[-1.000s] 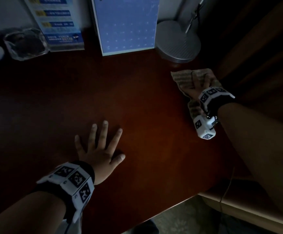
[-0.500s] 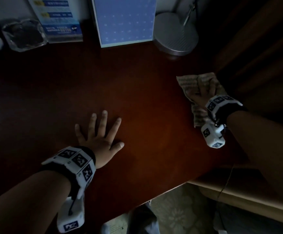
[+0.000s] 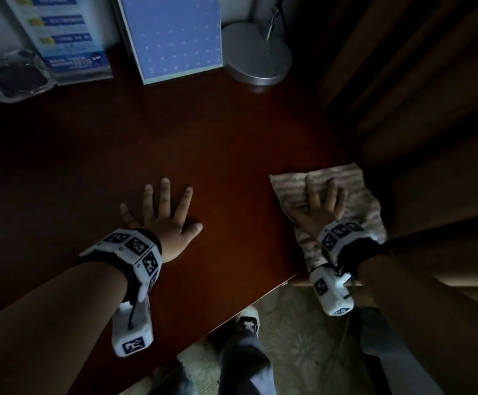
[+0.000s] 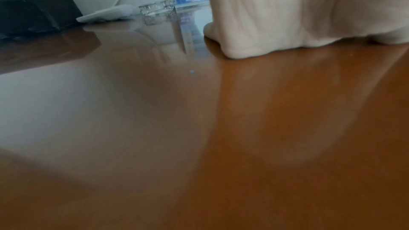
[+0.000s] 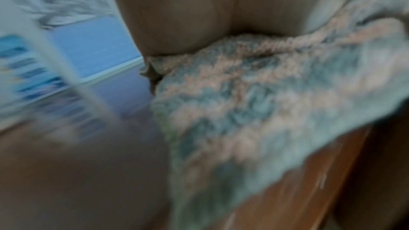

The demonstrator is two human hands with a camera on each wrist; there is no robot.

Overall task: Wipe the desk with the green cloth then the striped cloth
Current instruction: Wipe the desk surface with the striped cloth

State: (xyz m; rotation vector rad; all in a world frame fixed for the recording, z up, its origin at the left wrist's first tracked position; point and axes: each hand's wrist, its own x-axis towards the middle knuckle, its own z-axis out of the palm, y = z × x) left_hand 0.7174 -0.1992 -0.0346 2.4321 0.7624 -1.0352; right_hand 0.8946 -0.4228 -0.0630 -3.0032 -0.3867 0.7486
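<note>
The striped cloth [image 3: 354, 192] lies flat on the dark red-brown desk [image 3: 203, 143], near its right edge and front corner. My right hand [image 3: 322, 201] presses on it with fingers spread and straight. In the blurred right wrist view the cloth [image 5: 254, 111] fills the middle under my palm [image 5: 199, 15]. My left hand [image 3: 162, 212] rests flat on the bare desk, fingers spread, holding nothing; its palm [image 4: 287, 15] shows in the left wrist view. No green cloth is in view.
Along the back stand a blue board [image 3: 172, 35], a printed sign [image 3: 69, 38], a glass ashtray [image 3: 13, 78] and a round grey lamp base [image 3: 257, 61]. A white remote [image 4: 106, 13] and black box [image 4: 37, 11] lie at far left. Curtains [image 3: 417, 81] hang right.
My right hand has dragged the striped cloth toward me along the desk's right side, down to the front corner. The left hand stays flat in place; the head view has tilted downward.
</note>
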